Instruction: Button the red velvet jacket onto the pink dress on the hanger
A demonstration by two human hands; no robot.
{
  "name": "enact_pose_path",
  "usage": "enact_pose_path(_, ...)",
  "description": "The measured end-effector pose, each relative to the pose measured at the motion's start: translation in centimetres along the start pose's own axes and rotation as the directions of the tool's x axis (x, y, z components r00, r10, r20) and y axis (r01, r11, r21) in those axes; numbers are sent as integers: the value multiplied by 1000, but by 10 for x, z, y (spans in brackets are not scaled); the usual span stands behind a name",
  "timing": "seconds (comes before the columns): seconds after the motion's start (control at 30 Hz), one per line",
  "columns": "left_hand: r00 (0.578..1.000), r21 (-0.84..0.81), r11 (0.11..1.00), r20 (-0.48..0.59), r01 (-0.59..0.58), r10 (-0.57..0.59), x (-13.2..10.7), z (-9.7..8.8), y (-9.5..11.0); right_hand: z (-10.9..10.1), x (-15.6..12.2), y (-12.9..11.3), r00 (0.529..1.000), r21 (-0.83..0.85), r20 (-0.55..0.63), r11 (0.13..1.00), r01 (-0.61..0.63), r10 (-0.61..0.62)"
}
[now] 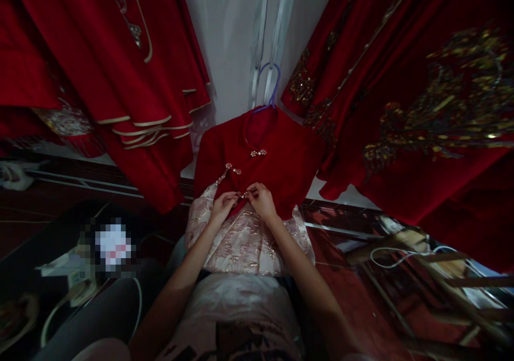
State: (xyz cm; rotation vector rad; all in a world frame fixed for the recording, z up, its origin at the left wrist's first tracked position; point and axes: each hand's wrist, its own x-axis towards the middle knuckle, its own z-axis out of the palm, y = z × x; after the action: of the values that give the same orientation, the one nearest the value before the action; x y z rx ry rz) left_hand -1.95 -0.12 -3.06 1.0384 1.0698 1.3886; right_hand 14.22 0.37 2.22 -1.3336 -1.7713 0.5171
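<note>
A small red garment [281, 157] with a pale patterned skirt [244, 243] hangs in front of me on a purple hanger [270, 85]. Pearl clasps run down its slanted front: one at the collar [258, 152], one lower left [233, 169]. My left hand [223, 204] and my right hand [262, 199] meet at a third clasp [243, 194] at the edge of the red top. Both hands pinch it between thumb and fingertips. My forearms reach up from the bottom of the view.
Long red robes with gold trim [132, 82] hang at the left. Red robes with gold embroidery [433, 109] hang at the right. A white wall [228, 39] is behind. Wooden chair parts and a white cord [405, 254] lie at lower right.
</note>
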Motion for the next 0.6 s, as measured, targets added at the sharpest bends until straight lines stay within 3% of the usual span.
enact_pose_path(0.07, 999, -12, 999, -36, -30, 29, 0, 2, -1, -10, 2, -5, 992, -69, -120, 997, -34, 25)
enact_pose_path(0.13, 996, 32, 996, -42, -81, 82, 0, 4, -3, -18, 3, -8, 985, -113, -167, 992, -53, 34)
enact_pose_path(0.23, 986, 140, 976, 4, -167, 168, 0, 5, -4, -22, 4, -7, 994, -113, -72, 989, -92, 84)
enact_pose_path(0.37, 971, 255, 937, 85, -240, 226, -2, 4, -8, -8, 3, 3, 982, -2, 123, 990, -141, 140)
enact_pose_path(0.6, 977, 354, 911, 86, -211, 193, -5, 2, -16, 6, 3, 8, 980, 28, 143, 989, -144, 139)
